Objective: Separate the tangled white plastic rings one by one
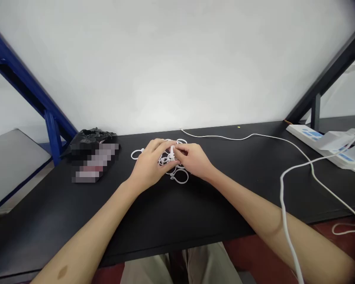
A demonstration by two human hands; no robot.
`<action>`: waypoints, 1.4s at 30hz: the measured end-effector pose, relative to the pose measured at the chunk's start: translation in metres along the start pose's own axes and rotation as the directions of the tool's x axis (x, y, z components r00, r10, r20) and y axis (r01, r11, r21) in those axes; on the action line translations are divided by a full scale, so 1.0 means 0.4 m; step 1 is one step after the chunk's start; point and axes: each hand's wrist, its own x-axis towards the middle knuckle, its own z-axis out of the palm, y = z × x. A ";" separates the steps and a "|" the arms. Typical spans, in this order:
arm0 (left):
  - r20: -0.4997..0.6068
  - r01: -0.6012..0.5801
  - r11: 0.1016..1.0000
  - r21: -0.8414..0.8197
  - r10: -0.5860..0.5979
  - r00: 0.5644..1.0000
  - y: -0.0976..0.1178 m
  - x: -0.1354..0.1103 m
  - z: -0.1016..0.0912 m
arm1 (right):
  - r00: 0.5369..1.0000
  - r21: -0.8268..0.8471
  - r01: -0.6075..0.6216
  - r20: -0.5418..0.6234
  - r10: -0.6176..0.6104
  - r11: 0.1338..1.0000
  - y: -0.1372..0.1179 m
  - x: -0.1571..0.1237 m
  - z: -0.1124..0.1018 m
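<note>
A small pile of white plastic rings with clip-like ends (180, 176) lies on the black table, partly covered by my hands. Over the left side of the pile, my left hand (150, 163) curves its thumb and fingers around an upright white plastic clip (172, 151). My right hand (194, 159) pinches at the same clip from the other side, fingertips close to those of the left. One loose white ring (136, 154) shows beyond the left knuckles. How the clip joins the rings below is hidden by the fingers.
A black plastic bag (91, 136) and a pixelated item (96, 161) lie at left. White power strips (307, 134) with plugs stand at right. One white cable (233, 139) crosses the table; another (282, 189) hangs in front of my right forearm. A pale wall (177, 71) rises behind.
</note>
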 end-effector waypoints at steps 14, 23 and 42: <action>0.047 0.058 0.997 0.041 -0.060 0.997 0.001 0.008 -0.010 | 0.960 -0.090 0.250 -0.110 -0.259 0.964 -0.003 -0.016 0.012; 0.098 0.094 0.996 0.003 -0.093 0.991 0.003 0.010 -0.019 | 0.953 -0.040 0.249 -0.171 -0.252 0.968 -0.007 -0.012 0.007; 0.001 0.222 0.966 0.133 -0.224 0.975 -0.032 0.015 -0.023 | 0.968 -0.087 0.128 -0.206 -0.144 0.988 -0.003 -0.010 0.002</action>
